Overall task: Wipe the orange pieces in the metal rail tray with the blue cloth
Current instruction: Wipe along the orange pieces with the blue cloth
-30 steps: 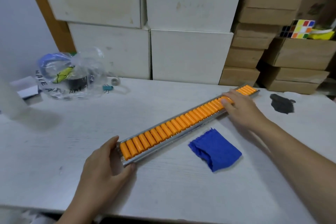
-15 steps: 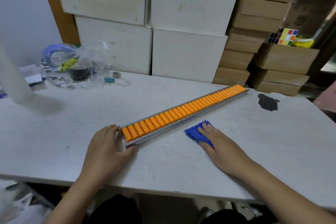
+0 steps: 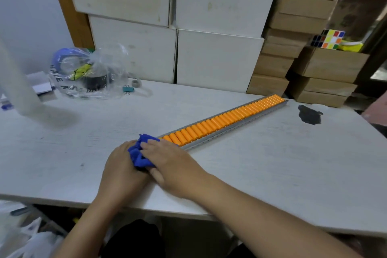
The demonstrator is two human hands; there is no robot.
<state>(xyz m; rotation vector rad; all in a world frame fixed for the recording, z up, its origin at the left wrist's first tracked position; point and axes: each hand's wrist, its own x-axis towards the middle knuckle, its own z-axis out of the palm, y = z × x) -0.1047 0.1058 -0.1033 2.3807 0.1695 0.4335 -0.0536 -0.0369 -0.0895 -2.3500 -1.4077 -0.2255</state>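
At the left, the left hand [image 3: 123, 165] lies on the table [image 3: 261, 174] at the near end of the metal rail tray [image 3: 236, 126], its fingers curled against the bunched blue cloth [image 3: 140, 153]; whether it actually grips the tray end under the cloth is hidden. Just to its right, the right hand [image 3: 171, 165] is closed over the cloth, fingertips pressing it down on the first orange pieces [image 3: 222, 120], which run in one long row up and to the right toward the far table edge. The likely trouble starts here: the cloth is wadded rather than flat, so a stroke could skim only the tops and miss the gaps. If the pieces turn like rollers, they may spin under the cloth instead of being rubbed. A firm push along the row could also slide the tray toward the dark stain [image 3: 309, 115] and the brown boxes [image 3: 322, 63] at the far right unless the left hand anchors it.
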